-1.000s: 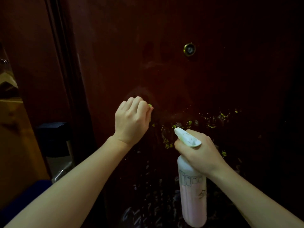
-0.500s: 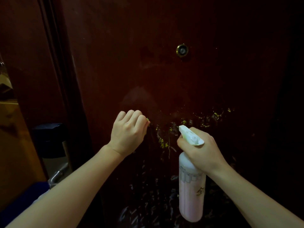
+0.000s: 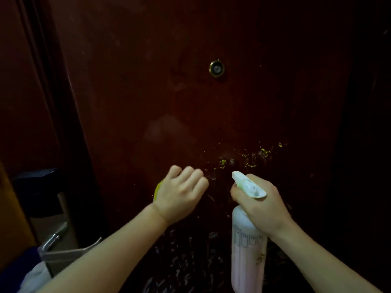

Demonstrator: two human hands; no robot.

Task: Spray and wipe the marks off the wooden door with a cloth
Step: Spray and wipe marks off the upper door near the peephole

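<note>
progress: partway, by my read. door (image 3: 211,113) has a hazy wiped-looking patch above the left hand (image 3: 179,193), but yellow marks (image 3: 249,156) remain in a band up and right of it, plus pale streaks lower down between the arms. so more wiping is left, maybe more spray.

left hand fingers (image 3: 188,173) are curled into a fist around the cloth (image 3: 157,190), knuckles near the door. only a yellow-green edge of cloth shows at the hand's left side; the rest is hidden under the palm, so can't tell how much touches the wood.

right hand (image 3: 260,204) grips the bottle (image 3: 246,256) at the neck, fingers wrapped round, nozzle aimed at the door just below the marks. can't tell if the trigger is squeezed.
</note>
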